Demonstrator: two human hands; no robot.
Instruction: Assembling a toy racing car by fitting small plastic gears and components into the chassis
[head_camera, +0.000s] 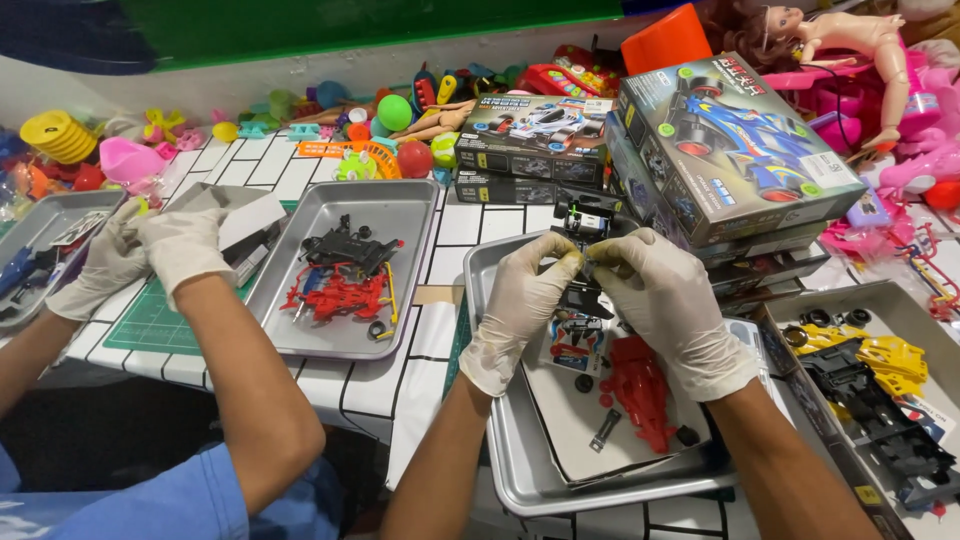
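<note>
The small black part (583, 268) pinched between the hands is mostly covered by gloved fingertips (560, 262), so its shape cannot be told. The right-hand tray (893, 300) runs off the picture's edge, as does the grey tray at far left (50, 215). A co-worker's gloved hands (150, 250) hide what they grip. The small toys along the wall (330, 115) blur together.

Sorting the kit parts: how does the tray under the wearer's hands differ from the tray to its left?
The near tray holds a white sheet with a red car body; the left tray holds a black chassis on red part frames, bare metal beneath. Both gloved hands, left hand and right hand, work over the near tray; none over the left tray. Both are rectangular metal.
</note>
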